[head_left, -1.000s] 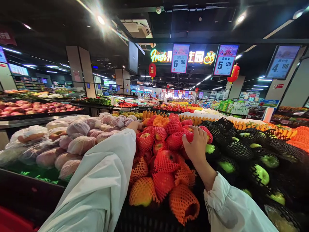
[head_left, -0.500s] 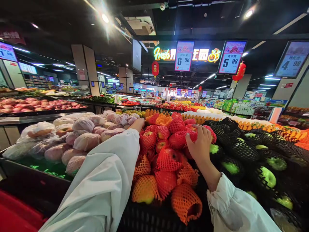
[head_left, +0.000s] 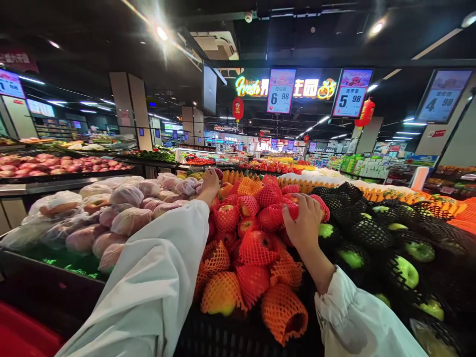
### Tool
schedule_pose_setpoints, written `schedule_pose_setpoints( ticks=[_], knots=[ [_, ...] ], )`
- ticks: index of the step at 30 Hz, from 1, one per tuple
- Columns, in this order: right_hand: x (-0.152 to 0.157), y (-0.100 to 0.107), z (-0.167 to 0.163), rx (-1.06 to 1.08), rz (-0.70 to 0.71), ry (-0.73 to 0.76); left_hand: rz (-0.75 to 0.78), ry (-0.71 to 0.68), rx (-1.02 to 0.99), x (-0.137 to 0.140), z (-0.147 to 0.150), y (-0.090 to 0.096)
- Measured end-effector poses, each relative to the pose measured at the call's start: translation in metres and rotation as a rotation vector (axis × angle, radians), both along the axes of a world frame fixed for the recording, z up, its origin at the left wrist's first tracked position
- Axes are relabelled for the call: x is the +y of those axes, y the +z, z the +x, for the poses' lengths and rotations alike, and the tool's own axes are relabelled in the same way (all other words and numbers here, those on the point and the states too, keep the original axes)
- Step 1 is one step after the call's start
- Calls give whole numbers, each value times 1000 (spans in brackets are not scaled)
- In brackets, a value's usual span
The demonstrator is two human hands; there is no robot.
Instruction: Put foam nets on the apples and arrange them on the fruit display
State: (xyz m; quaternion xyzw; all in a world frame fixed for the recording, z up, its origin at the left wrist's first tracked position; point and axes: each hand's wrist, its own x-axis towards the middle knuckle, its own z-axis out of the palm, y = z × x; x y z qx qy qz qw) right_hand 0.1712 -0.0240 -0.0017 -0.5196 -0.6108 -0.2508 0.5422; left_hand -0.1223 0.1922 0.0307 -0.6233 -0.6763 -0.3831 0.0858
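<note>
Saw lit price screens [head_left: 281,90] hanging overhead, with a glowing sign [head_left: 247,87] partly hidden behind them and red lanterns [head_left: 238,108] lower down. Noted plastic-wrapped fruit [head_left: 132,221] piled at left, reddish round produce [head_left: 55,165] farther back there, green apples [head_left: 406,272] in black foam nets [head_left: 372,234] at right.

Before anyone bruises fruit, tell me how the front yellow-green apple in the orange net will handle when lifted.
The yellow-green apple would probably roll if nudged, being round and at the front of the heap. Its orange net likely gives slightly, since it is open mesh. The smooth-looking bare underside may feel slippery.
</note>
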Motion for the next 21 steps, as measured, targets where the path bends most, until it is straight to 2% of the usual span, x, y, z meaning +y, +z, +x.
schedule_pose_setpoints(
  ticks=[3, 7, 9, 11, 13, 16, 18, 21],
  knots=[
    [-1, -2, -4, -26, -61, -22, 197, 1, -124, -10, 2, 22],
    [1, -8, -7, -64, -196, -106, 496, -175, -353, -40, 16, 59],
    [1, -10, -7, -71, -251, -122, 617, -261, -572, -63, 34, 70],
    [0, -8, -5, -57, -280, -121, 653, -352, -903, -89, 57, 71],
    [-1, -4, -3, -31, -298, -115, 549, -492, -1296, -117, 81, 62],
    [-2, 3, 1, 3, -300, -82, 243, -706, -1770, -157, 107, 38],
    [-2, 6, 2, 36, -257, -29, 74, -772, -1910, -178, 116, 21],
    [-3, 6, 1, 127, -170, 141, 8, -832, -1878, -193, 119, 4]
  ],
)
